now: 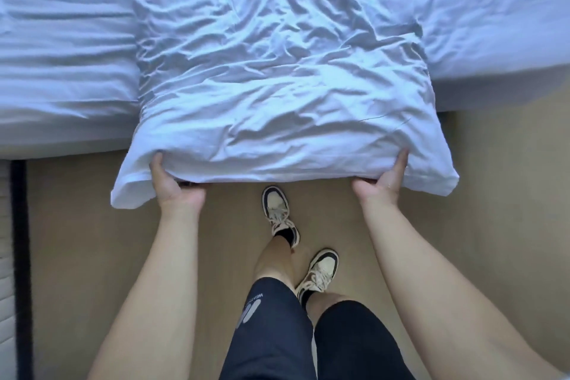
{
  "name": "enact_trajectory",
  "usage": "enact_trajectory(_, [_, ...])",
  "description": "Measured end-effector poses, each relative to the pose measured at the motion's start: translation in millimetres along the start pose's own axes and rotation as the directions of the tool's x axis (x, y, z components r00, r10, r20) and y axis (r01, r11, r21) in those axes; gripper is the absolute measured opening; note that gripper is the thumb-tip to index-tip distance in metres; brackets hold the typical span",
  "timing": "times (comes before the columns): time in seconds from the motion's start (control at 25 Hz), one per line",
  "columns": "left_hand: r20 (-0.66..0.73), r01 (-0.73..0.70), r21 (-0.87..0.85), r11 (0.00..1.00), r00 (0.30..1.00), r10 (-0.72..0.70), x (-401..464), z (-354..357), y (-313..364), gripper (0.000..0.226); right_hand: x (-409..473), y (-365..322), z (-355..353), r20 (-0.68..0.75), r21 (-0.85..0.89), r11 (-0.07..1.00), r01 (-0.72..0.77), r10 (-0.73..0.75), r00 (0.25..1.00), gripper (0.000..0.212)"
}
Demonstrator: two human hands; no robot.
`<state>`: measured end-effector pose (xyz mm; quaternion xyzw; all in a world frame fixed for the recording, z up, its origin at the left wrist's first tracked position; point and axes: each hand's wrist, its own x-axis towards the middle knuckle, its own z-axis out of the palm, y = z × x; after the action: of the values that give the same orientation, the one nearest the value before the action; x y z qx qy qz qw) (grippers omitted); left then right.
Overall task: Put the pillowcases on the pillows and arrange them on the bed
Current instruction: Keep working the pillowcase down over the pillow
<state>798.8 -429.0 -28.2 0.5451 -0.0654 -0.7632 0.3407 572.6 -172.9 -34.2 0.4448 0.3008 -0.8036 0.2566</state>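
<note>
- The pillow (277,86), in its creased white pillowcase, lies across the edge of the bed (61,40), its far part on the mattress and its near end hanging out over the floor (493,194).
- Your left hand (172,185) grips the near edge close to the left corner: thumb on top of the cloth, fingers curled under and hidden.
- Your right hand (382,179) holds the same edge close to the right corner in the same way, thumb up on the fabric and fingers tucked below.
- Outside each hand, a loose corner of the case sticks out past your grip.
- The bed is covered in wrinkled white sheets on both sides of the pillow.
- Beneath the pillow's edge you can see your sneakers (277,210) on the tan floor, one foot ahead of the other, and your dark shorts (277,333).
</note>
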Motion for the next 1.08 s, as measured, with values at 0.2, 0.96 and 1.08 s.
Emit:
enact_trajectory(0.2, [-0.203,0.047,0.119,0.992,0.979,-0.022,-20.0,11.5,39.3,0.065,-19.1,-56.6,11.2,0.039,-0.062,0.996,0.068,-0.065,0.997,0.059])
enact_trajectory(0.96, [-0.324,0.351,0.243,0.905,0.908,-0.265,-41.4,-3.8,55.3,0.030,-22.4,-65.8,23.8,-0.111,-0.319,0.948,0.011,-0.049,0.993,0.050])
enact_trajectory(1.08, [-0.302,0.290,0.238,0.927,0.929,-0.213,-65.7,0.7,54.2,0.019,-51.4,-70.6,24.6,-0.140,-0.304,0.952,-0.023,-0.021,0.990,0.037])
